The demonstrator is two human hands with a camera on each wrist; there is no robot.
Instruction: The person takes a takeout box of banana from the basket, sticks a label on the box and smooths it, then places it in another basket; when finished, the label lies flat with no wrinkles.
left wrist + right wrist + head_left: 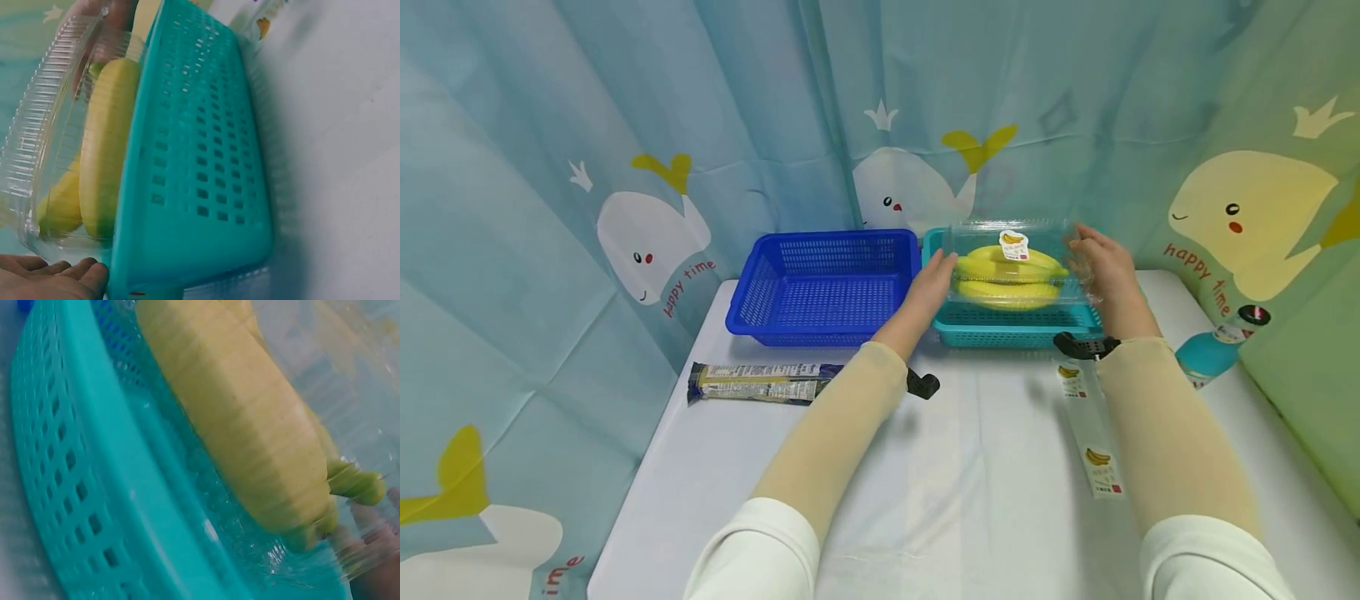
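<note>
A clear plastic fruit box (1060,287) with yellow bananas (1009,293) inside sits at the teal basket (1011,335), tilted so its lid partly faces me. The lid carries a white banana sticker (1013,246). My left hand (931,287) holds the box's left end. In the left wrist view, its fingers (78,275) lie close to the basket rim. At the opposite end, my right hand (1108,267) grips the box, with fingers seen through the plastic in the right wrist view. The box's underside is hidden in the head view.
A blue basket (831,300) stands left of the teal one. In front of it lies a long printed packet (760,383), partly behind my left arm. A strip of banana stickers (1090,442) lies beside my right forearm. Further right is a teal bottle (1213,350) with a dark cap.
</note>
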